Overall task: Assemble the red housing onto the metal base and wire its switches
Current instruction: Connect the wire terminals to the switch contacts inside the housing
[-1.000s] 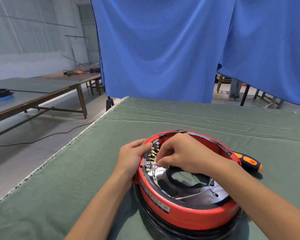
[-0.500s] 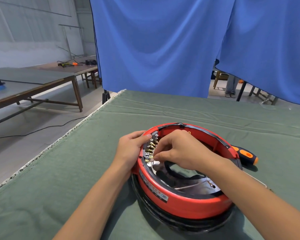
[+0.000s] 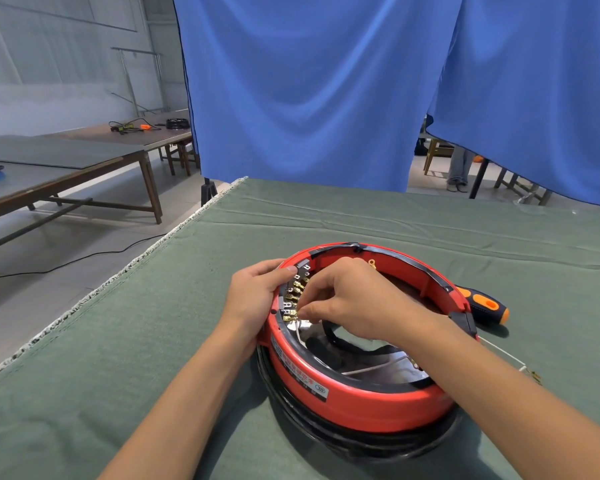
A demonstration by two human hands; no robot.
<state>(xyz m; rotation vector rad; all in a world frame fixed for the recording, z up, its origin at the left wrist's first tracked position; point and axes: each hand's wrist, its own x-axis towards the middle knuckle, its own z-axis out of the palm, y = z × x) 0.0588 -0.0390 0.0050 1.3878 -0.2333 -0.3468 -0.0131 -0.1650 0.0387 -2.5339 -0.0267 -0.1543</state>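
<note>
Red housing (image 3: 357, 400) on green cloth (image 3: 125, 341), over shiny metal base (image 3: 388, 370).
Little changed since earlier: left hand (image 3: 253, 299) still clasping housing's left rim; right hand (image 3: 347, 299) still inside, fingertips pinched narrow at brass terminals (image 3: 293, 299), now nearer lowest one. Screwdriver (image 3: 482, 303) beside, right.

Housing label (image 3: 300, 374): print too small

We see a housing (image 3: 361, 400) of glossy red plastic, a shiny mirror-like metal base (image 3: 400, 367) inside, small brass-looking terminals (image 3: 293, 299), a matt green cloth on the surface (image 3: 118, 341), and a smooth plastic screwdriver handle (image 3: 484, 304).
</note>
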